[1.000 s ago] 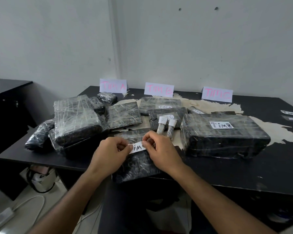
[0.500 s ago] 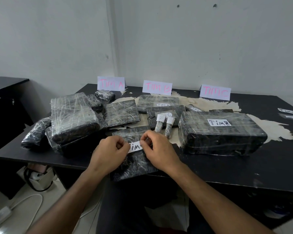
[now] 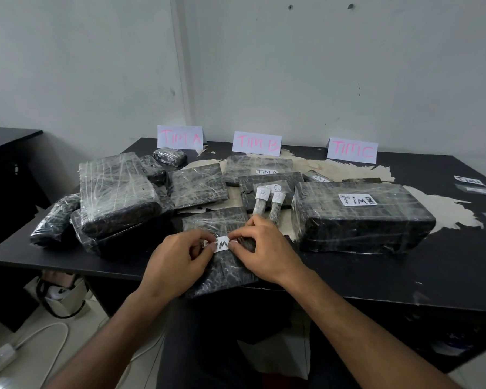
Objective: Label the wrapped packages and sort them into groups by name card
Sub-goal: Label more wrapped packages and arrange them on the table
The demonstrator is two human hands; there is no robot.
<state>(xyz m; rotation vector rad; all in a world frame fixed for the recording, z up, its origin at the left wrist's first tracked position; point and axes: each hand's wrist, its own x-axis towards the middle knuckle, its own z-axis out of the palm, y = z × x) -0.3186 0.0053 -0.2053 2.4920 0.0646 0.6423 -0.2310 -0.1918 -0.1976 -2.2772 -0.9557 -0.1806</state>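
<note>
left hand [image 3: 177, 258]: pinches label [image 3: 221, 244] end, keeping it flat
right hand [image 3: 260, 249]: pinches other end (text half hidden)
package [image 3: 225, 265]: under label, at tabletop [image 3: 376, 279] edge

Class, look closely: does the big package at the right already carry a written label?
Yes: the big package bears a white label reading TIM B on its top.

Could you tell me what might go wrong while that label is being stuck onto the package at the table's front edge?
The white label is pinched at both ends by the left hand and right hand over crinkled plastic wrap, so it may go on creased or crooked. The package overhangs the table edge, so pressing hard could tip it off. The label's last letter is hidden, so a wrong grouping can't be ruled out.
</note>
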